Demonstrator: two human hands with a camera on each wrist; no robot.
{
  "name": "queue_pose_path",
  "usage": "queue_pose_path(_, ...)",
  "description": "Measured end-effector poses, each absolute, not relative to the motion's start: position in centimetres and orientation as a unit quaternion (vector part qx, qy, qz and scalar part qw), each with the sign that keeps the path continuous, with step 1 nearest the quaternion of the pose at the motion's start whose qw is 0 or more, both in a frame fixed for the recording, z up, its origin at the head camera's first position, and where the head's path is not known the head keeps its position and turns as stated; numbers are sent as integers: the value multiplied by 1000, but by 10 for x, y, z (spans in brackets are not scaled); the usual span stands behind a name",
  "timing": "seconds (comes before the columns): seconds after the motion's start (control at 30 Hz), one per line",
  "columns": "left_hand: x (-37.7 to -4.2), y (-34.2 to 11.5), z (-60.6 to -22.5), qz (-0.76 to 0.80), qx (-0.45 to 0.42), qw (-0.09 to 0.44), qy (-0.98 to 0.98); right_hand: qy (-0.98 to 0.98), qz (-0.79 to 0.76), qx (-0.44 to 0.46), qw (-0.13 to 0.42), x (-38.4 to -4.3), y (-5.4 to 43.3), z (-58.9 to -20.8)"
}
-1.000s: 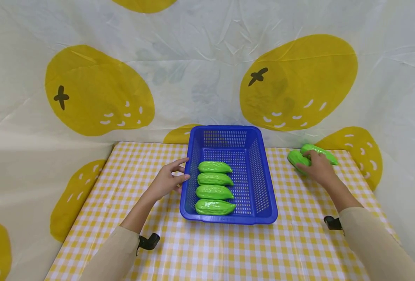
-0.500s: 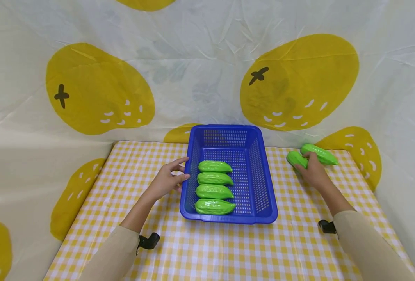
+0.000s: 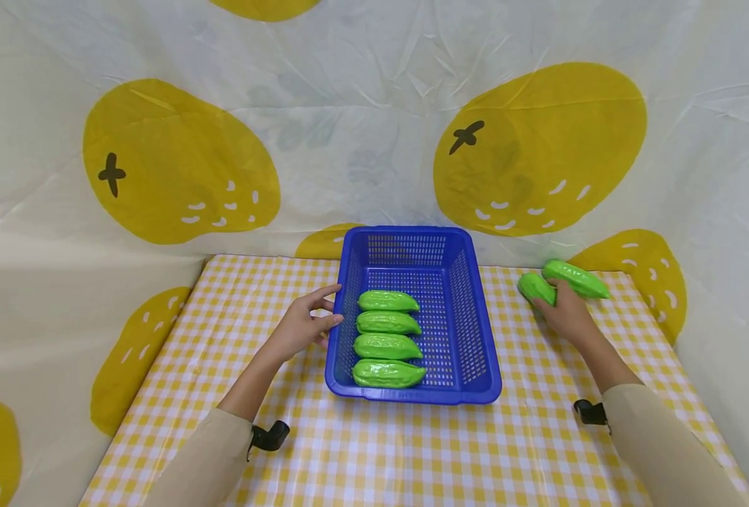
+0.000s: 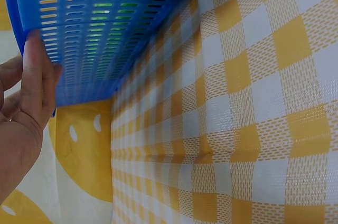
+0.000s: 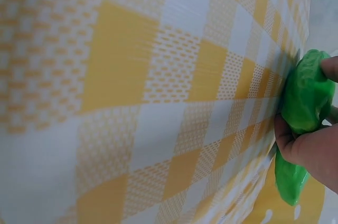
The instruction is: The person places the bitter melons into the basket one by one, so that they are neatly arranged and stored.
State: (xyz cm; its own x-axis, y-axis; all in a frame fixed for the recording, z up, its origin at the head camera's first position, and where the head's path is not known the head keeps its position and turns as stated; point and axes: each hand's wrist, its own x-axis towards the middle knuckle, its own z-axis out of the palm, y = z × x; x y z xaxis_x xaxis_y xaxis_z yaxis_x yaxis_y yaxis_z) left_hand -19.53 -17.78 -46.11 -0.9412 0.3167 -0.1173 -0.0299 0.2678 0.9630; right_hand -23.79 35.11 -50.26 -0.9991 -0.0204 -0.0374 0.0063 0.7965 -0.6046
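Note:
In the head view, a blue plastic basket (image 3: 487, 352) stands mid-table with several shiny green bitter melons (image 3: 389, 323) lying in a column along its left side. My left hand (image 3: 299, 327) is at the basket's left rim, its fairly straight fingers against the outer wall (image 4: 79, 39) in the left wrist view. To the right of the basket, my right hand (image 3: 567, 310) grips another bitter melon (image 3: 535, 286), thumb on one side and fingers on the other. Part of that melon is hidden by the hand. One more bitter melon (image 3: 578, 279) lies just behind it.
A yellow-and-white checked cloth (image 3: 437, 451) covers the table. Directly behind the table hangs a pale curtain (image 3: 361, 141) with large yellow fruit prints, and the basket's far end is close to it.
My right hand has moved slightly left and closed round the nearer bitter melon, uncovering more of the one behind. My left hand and the basket have stayed in place.

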Motion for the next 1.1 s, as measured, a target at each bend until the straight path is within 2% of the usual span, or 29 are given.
queue_pose_path(0.27,-196,-178,-462,597,94,145,783,946,-318,-13,58,-237,355,-490)
queue_pose_path(0.53,-196,-178,-462,595,90,144,785,938,-338,-64,29,-242,348,-469)
queue_pose_path(1.1,-196,-178,-463,600,87,144,782,936,-336,-91,50,-244,304,-408)
